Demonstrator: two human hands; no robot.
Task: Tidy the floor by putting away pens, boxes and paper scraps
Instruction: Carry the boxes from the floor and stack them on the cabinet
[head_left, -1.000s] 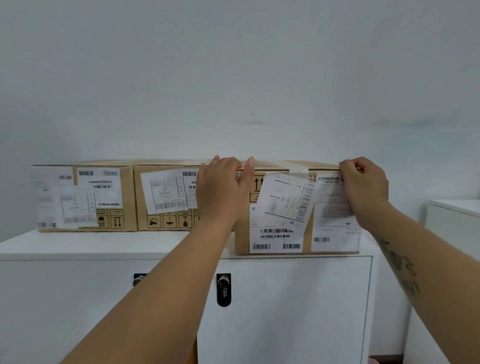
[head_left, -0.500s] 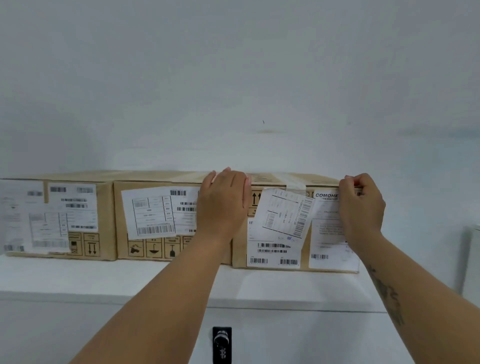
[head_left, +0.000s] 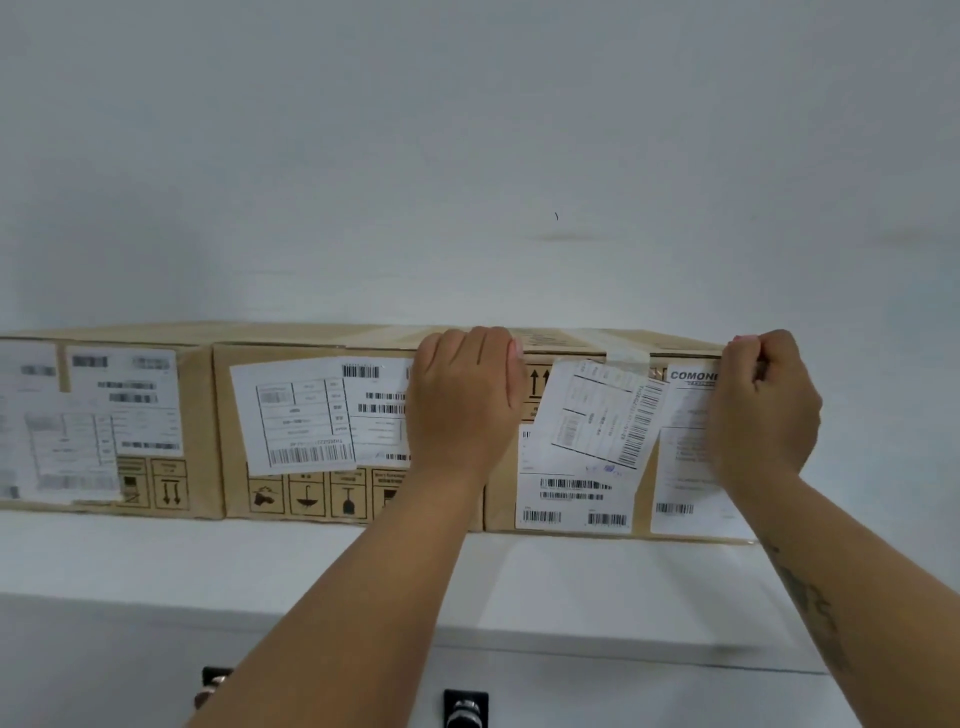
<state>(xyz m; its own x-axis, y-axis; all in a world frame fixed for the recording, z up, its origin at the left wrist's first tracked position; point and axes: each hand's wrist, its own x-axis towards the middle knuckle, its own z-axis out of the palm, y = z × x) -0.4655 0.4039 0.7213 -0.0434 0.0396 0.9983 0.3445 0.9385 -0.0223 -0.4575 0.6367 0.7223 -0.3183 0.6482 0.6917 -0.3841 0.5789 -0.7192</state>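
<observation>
Three cardboard boxes stand in a row on top of a white cabinet, their backs to a pale wall. The right cardboard box sits at the cabinet's right end, just beside the middle cardboard box; their front faces look close to flush, though the left forearm covers the seam. The left cardboard box runs out of view at the picture's edge.

The left hand lies palm-flat on the front of the right cardboard box at its upper left corner, overlapping the end of the middle cardboard box. Its fingers are held together and reach up to the top edge. The right hand is at the upper right corner of the same box, fingers curled tight, and it seems to grip the top edge there, though the fingertips are partly hidden.

A shipping label hangs tilted on the right cardboard box under a strip of clear tape. To its right is a white sheet headed COMON, partly behind the right hand. Below, on the cabinet front, a black lock shows between the forearms.
</observation>
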